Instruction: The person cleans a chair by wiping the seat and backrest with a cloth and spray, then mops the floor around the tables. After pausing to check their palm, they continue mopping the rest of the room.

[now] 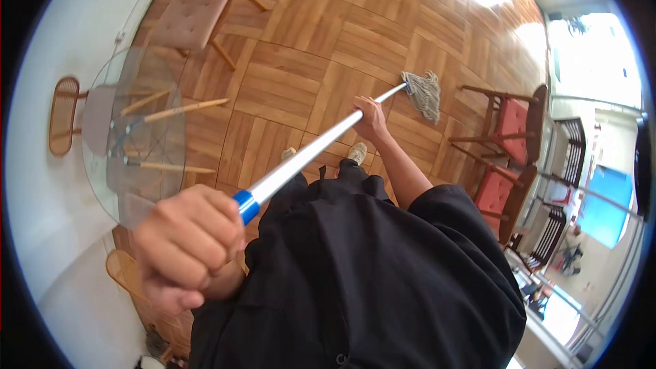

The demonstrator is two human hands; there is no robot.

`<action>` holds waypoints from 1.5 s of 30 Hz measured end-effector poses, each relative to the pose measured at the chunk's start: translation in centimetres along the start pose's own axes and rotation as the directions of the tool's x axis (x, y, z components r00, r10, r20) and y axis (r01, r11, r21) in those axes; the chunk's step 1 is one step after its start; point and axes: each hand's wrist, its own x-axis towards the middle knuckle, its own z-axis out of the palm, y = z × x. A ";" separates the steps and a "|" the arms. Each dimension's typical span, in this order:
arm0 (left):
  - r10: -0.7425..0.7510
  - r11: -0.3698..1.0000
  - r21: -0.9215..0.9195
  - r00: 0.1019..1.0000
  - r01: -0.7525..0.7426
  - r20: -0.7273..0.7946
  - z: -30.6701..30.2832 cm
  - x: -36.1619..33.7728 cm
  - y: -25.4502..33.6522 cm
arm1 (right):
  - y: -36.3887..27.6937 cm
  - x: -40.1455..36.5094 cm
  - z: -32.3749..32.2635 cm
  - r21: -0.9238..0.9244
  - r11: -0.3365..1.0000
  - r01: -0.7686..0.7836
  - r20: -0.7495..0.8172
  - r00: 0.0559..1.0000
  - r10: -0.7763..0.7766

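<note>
A string mop with a white shaft slants across the view, away from my body and to the right. Its grey string head lies on the wooden floor. My left hand, close to the camera, is closed in a fist around the upper end, just above a blue collar. Farther down the shaft, my right hand wraps around it, its arm stretched out. My shoes show below the shaft.
At left stands a round glass table with wooden legs, and a cushioned chair beyond it. Wooden chairs with red seats line the right side, by a glass railing and windows. Parquet floor spreads ahead.
</note>
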 end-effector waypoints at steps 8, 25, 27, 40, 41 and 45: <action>0.249 0.900 0.435 0.822 -0.003 -0.511 5.7 -12.2 18.8 | -21.8 4.1 11.9 0.183 0.910 0.373 0.419 0.807 -0.415; 0.269 0.814 0.543 0.695 0.206 -0.667 27.7 -12.0 22.4 | -26.2 -8.3 12.3 0.439 0.781 0.444 0.554 0.551 -0.624; 0.242 0.846 0.496 0.687 0.196 -0.685 28.5 -10.8 21.0 | -22.9 -9.1 11.1 0.369 0.820 0.437 0.534 0.623 -0.572; 0.038 0.999 0.012 0.956 -0.036 -0.291 31.5 3.2 6.8 | -1.9 -22.4 -7.9 0.167 0.986 0.028 0.285 0.955 -0.076; 0.049 0.998 -0.024 0.956 -0.059 -0.289 32.1 3.8 5.2 | -0.3 -23.7 -8.9 0.196 0.981 -0.001 0.240 0.970 -0.046; -0.059 0.995 -0.091 0.938 0.030 -0.342 32.5 5.4 0.7 | 5.3 -29.1 -13.7 0.145 0.965 -0.220 0.159 0.967 0.197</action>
